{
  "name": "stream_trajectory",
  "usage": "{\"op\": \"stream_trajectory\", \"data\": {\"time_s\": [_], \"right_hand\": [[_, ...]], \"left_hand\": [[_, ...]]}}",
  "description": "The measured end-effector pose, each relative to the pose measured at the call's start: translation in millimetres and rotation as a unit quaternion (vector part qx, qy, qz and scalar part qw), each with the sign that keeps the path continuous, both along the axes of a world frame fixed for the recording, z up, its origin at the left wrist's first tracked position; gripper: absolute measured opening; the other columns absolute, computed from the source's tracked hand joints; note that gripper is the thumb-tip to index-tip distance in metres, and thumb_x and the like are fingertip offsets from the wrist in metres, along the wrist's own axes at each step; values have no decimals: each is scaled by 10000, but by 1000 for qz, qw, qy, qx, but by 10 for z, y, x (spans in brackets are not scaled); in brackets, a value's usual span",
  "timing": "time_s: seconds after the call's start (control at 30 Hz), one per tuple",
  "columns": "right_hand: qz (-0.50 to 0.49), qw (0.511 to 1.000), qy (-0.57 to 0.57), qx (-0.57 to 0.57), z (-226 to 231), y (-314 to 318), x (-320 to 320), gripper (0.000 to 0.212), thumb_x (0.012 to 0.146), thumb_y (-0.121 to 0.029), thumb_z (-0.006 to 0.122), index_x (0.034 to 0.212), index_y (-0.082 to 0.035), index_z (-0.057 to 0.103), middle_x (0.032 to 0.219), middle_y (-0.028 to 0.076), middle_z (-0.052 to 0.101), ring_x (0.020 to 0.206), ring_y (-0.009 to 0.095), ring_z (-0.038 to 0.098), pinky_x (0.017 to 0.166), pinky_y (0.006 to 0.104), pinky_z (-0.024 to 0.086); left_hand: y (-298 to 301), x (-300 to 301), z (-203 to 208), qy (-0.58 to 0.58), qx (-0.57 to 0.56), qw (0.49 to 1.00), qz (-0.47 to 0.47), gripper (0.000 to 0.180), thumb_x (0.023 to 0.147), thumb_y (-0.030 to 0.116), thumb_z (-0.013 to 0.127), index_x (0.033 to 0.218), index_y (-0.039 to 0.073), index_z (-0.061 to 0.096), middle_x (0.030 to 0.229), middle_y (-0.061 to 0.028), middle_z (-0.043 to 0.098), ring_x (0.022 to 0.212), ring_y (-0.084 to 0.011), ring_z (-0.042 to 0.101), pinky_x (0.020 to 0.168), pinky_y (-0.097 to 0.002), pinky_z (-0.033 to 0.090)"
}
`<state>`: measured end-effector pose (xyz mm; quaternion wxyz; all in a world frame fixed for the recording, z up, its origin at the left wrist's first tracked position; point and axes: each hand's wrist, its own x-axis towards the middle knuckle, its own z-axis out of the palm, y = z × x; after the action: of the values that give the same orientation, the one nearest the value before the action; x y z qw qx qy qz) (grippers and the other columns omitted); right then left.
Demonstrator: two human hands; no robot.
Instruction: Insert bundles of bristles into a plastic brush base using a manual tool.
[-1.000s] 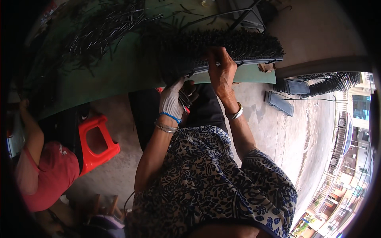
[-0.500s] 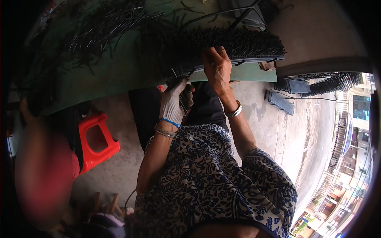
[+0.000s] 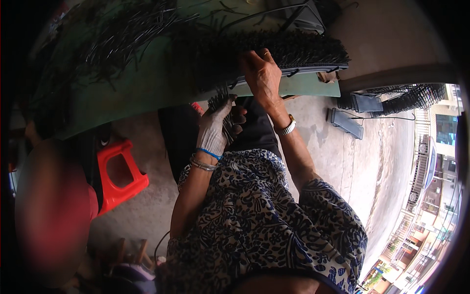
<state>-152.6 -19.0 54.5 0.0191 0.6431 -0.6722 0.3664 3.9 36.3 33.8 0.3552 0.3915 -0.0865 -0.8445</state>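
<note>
A long black brush (image 3: 308, 46), dense with stiff bristles along a dark bar, lies at the front edge of the green table. My right hand (image 3: 263, 78), bare with a ring and watch, is closed against the bristles near the bar. Its fingertips are partly hidden, so what they pinch cannot be made out. Below the bar, my left hand (image 3: 214, 127) in a dirty white glove is closed round a bundle of black bristles (image 3: 219, 97). The ends of the bundle stick out above and below the fingers.
Loose black strands (image 3: 125, 41) lie heaped on the green table (image 3: 147, 105) at left. A red plastic stool (image 3: 120, 169) stands on the floor beside a person (image 3: 56, 206) in red. Grey bar-shaped pieces (image 3: 345, 123) and more black bristled pieces sit at right.
My right hand has moved slightly left and up along the brush. My left hand's fingers have shifted on the bundle, and more of it shows. The brush has moved slightly left.
</note>
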Motion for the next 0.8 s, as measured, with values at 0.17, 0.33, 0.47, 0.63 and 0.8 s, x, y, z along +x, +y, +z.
{"op": "stream_trajectory", "data": {"time_s": [0.17,0.33,0.47,0.63,0.8], "right_hand": [[-30,999,21,-11,-61,17,-18,163,860,-192,667,1014,-175,716,878,101,586,732,297,621,617,389,500],[-34,997,71,-25,-70,103,-13,193,869,-197,676,1055,-162,715,910,108,585,722,281,626,627,358,506],[83,975,-166,125,74,286,-32,246,881,-225,685,1070,-67,696,893,111,645,720,205,636,638,325,508],[201,878,-357,247,156,372,-113,245,902,-190,650,1059,-4,680,830,89,680,736,135,624,652,292,501],[180,867,-387,257,169,405,-159,186,904,-116,631,1013,29,674,865,70,676,731,105,615,646,243,490]], "left_hand": [[11,17,-28,12,-14,1000,-7,262,946,280,622,1116,80,630,811,-93,692,597,-159,644,436,-241,459],[29,3,101,13,-18,999,-37,263,952,280,614,1119,79,635,815,-93,694,594,-147,639,438,-235,454],[47,21,69,-3,-42,998,-40,269,956,276,607,1122,66,635,823,-95,697,594,-138,635,434,-229,448],[77,5,66,-15,-102,992,-68,285,952,266,612,1130,46,641,844,-97,704,609,-133,647,429,-210,454],[104,-71,91,-42,-79,996,-28,266,947,254,615,1124,60,655,859,-79,711,660,-139,678,434,-205,460]]}}
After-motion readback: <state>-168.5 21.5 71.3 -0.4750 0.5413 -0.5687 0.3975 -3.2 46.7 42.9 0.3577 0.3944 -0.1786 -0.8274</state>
